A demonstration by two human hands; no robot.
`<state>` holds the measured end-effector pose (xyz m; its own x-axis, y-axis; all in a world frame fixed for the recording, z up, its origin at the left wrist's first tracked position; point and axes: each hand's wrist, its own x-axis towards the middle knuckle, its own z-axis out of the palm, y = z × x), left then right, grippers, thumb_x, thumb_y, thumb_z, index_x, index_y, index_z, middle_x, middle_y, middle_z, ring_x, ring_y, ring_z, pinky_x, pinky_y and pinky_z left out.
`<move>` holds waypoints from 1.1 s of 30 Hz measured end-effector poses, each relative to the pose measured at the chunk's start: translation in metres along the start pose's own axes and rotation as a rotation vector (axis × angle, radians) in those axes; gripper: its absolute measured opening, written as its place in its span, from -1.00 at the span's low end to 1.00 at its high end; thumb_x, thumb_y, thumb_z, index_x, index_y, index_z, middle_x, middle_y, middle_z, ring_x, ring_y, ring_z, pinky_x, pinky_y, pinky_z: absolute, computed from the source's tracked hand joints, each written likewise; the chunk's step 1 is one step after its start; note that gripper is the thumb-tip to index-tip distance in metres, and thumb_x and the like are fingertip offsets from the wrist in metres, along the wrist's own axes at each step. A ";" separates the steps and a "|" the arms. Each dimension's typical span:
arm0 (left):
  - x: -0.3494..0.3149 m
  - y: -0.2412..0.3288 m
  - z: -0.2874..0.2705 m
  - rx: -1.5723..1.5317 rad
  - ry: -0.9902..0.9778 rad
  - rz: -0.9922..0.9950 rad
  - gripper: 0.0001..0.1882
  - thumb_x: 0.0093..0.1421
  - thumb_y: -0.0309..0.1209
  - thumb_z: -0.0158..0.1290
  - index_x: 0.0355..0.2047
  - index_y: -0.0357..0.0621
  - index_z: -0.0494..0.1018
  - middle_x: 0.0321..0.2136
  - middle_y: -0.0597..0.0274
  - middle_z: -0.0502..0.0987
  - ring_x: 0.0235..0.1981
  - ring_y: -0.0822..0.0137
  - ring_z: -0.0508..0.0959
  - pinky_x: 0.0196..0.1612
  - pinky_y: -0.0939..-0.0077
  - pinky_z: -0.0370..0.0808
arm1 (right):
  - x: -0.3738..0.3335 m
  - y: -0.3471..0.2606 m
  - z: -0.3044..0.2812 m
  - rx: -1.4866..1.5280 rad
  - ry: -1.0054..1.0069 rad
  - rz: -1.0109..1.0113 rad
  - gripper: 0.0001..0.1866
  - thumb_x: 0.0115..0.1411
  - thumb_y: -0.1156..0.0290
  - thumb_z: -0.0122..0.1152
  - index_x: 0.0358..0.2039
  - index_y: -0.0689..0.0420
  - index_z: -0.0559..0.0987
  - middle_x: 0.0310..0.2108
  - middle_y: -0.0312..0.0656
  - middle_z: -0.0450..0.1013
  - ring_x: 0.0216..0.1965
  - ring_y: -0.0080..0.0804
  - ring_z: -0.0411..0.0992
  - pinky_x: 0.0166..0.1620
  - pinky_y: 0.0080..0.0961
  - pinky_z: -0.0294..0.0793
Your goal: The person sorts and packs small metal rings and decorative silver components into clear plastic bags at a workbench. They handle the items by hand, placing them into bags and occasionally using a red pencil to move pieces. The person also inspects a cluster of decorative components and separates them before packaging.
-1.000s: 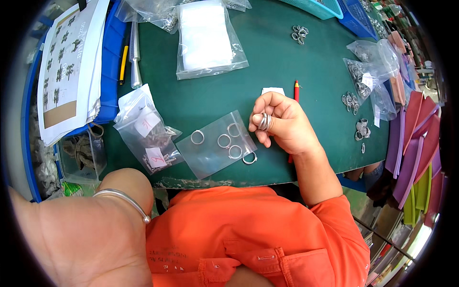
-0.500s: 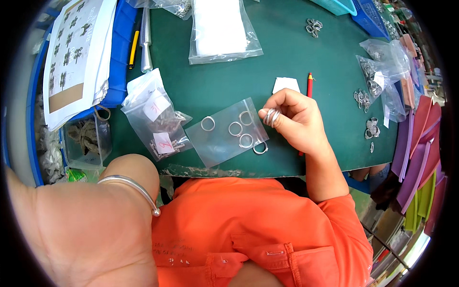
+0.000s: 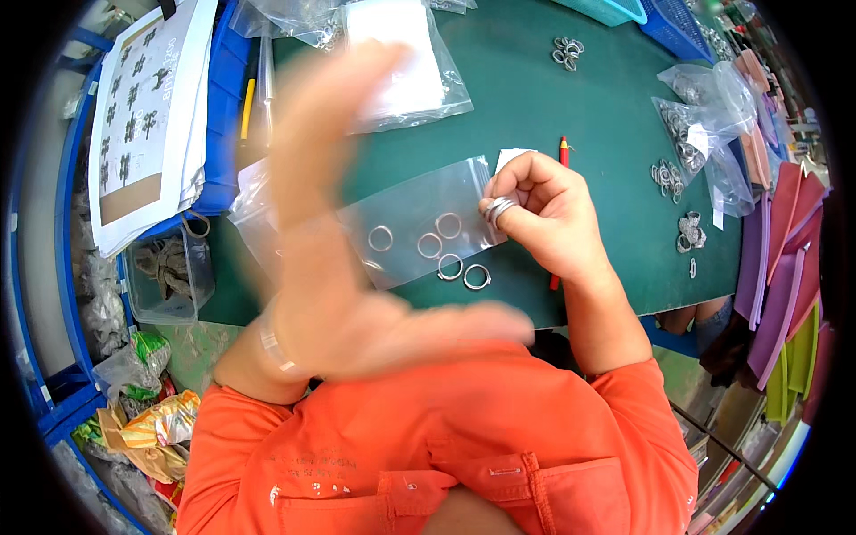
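Note:
My right hand (image 3: 555, 214) is closed, pinching a few silver rings (image 3: 501, 211) between thumb and fingers just past the right edge of a clear plastic bag (image 3: 392, 267). Several silver rings (image 3: 381, 249) show within the bag's outline; I cannot tell whether they lie in it or on it. Beside its lower edge, a ring (image 3: 477, 287) rests on the green table. Blurred by motion, my left hand (image 3: 330, 290) hovers over the bag's left side, thumb and fingers spread wide and holding nothing. It hides most of another plastic bag (image 3: 252, 209).
A red pencil (image 3: 563, 152) and white paper (image 3: 508, 157) lie by my right hand. Further back are a bag with white contents (image 3: 437, 80) and ring piles (image 3: 567, 53). Bagged rings (image 3: 682, 134) sit at right. A blue bin (image 3: 223, 107) with printed sheets (image 3: 134, 134) stands left.
My left hand has swung from the lower left up over the table, with its fingers spread. My right hand keeps its pinch on the rings. The view has shifted slightly.

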<state>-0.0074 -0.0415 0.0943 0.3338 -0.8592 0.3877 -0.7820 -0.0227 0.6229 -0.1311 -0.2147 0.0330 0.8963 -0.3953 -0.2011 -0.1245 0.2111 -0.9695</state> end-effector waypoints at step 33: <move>-0.018 -0.049 0.062 0.079 0.337 -0.060 0.07 -0.21 -0.47 0.29 0.34 -0.27 0.02 -0.31 0.19 0.32 -0.23 0.17 0.36 0.03 0.18 0.17 | 0.012 -0.025 0.021 -0.379 -0.028 -0.540 -0.66 0.04 0.69 0.26 -0.17 0.19 0.41 -0.37 -0.27 0.52 -0.42 -0.71 0.44 -0.42 -0.74 0.42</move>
<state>-0.0080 -0.0568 0.0144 0.5247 -0.6386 0.5629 -0.7899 -0.1186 0.6017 -0.1080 -0.2057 0.0581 0.8847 -0.3331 0.3262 0.2092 -0.3417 -0.9162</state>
